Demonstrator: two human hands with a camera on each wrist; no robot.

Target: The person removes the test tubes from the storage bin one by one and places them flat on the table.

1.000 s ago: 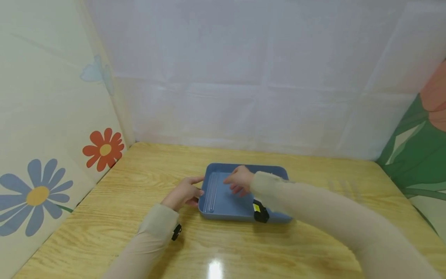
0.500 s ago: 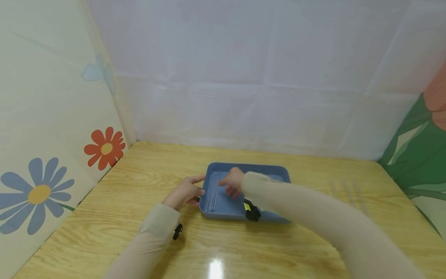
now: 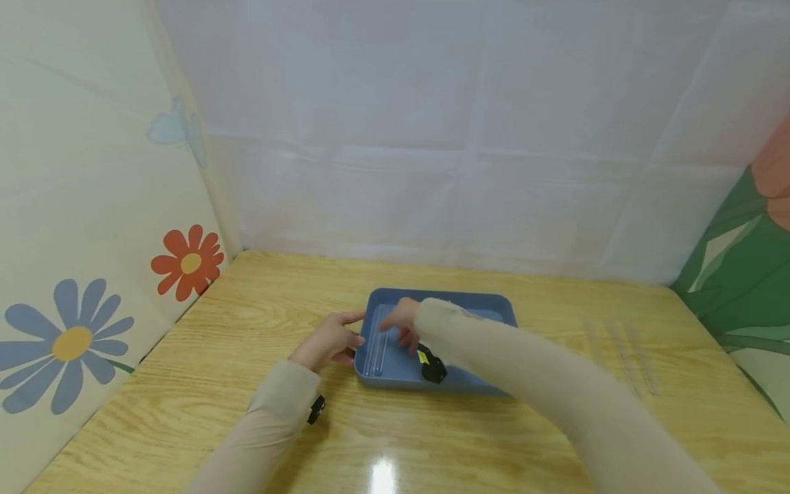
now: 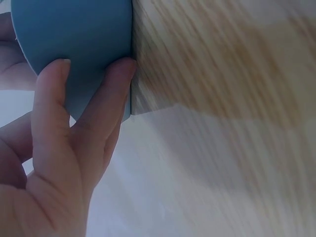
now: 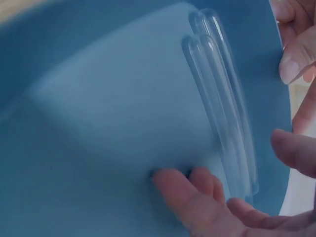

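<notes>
A shallow blue tray (image 3: 469, 384) stands on the table. Two clear, round-ended test tubes (image 5: 222, 98) lie side by side along its left inner wall. My left hand (image 3: 327, 339) grips the tray's left end, thumb at the rim; in the left wrist view its fingers (image 4: 52, 98) press the outer wall. My right hand (image 3: 404, 324) is over the tray close to the tubes, its fingers loosely bent. In the right wrist view its thumb is spread to one side of the tubes and its fingertips (image 5: 170, 180) to the other, with nothing held.
Several clear tubes (image 3: 623, 353) lie on the wooden table (image 3: 278, 288) to the right, beyond my right sleeve (image 3: 531, 370). A pale cloth (image 3: 432, 171) hangs behind the table. Flower-printed panels (image 3: 74, 206) flank it.
My right hand has moved left across the tray towards the tubes, exposing more of the tray's right side. My left hand keeps its hold at the left end.
</notes>
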